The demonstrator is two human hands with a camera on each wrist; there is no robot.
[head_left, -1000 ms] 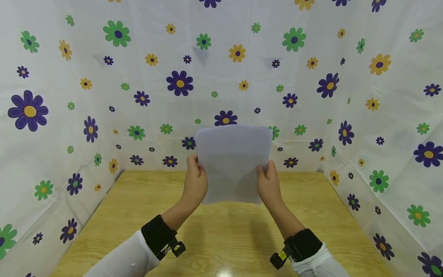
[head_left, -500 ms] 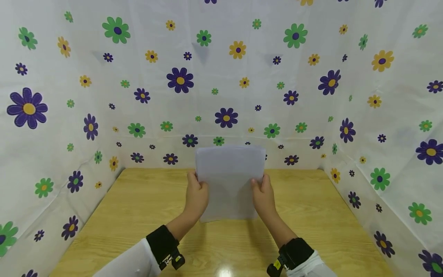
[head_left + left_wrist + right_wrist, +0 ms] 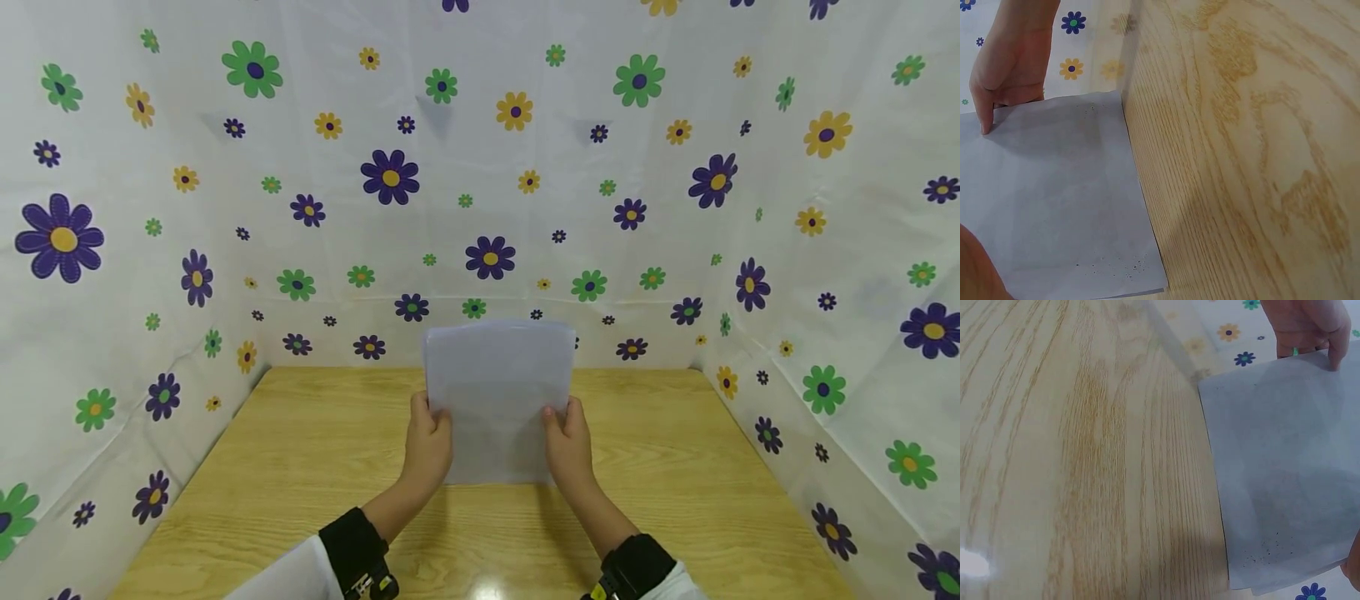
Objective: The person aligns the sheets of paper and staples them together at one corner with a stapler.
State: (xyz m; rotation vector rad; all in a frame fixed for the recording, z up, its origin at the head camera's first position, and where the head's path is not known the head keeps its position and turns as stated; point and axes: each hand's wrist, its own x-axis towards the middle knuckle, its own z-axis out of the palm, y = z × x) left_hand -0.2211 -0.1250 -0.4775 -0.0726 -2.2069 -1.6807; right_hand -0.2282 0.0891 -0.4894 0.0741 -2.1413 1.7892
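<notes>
A stack of white paper sheets [image 3: 498, 408] stands nearly upright above the middle of the table. Its lower edge appears to meet the wood in both wrist views. My left hand [image 3: 429, 450] grips the left edge, thumb on the near face and fingers behind. The opposite edge is held the same way by my right hand [image 3: 572, 454]. Small dark specks dot the lower corners of the paper [image 3: 1054, 187] in the left wrist view. In the right wrist view, one sheet of the paper [image 3: 1285, 469] sticks out slightly past the others. Most fingers are hidden behind the stack.
The light wood-grain table [image 3: 300, 467] spreads out around the hands. A white curtain [image 3: 337, 250] with purple, green and orange flowers encloses its back and both sides. Black straps with small cameras [image 3: 356, 550] sit on both wrists.
Both hands have lowered the stack toward the table and drawn slightly closer together. Between half a second ago and now they slid a little further down, and the stack's bottom edge looks more level.
</notes>
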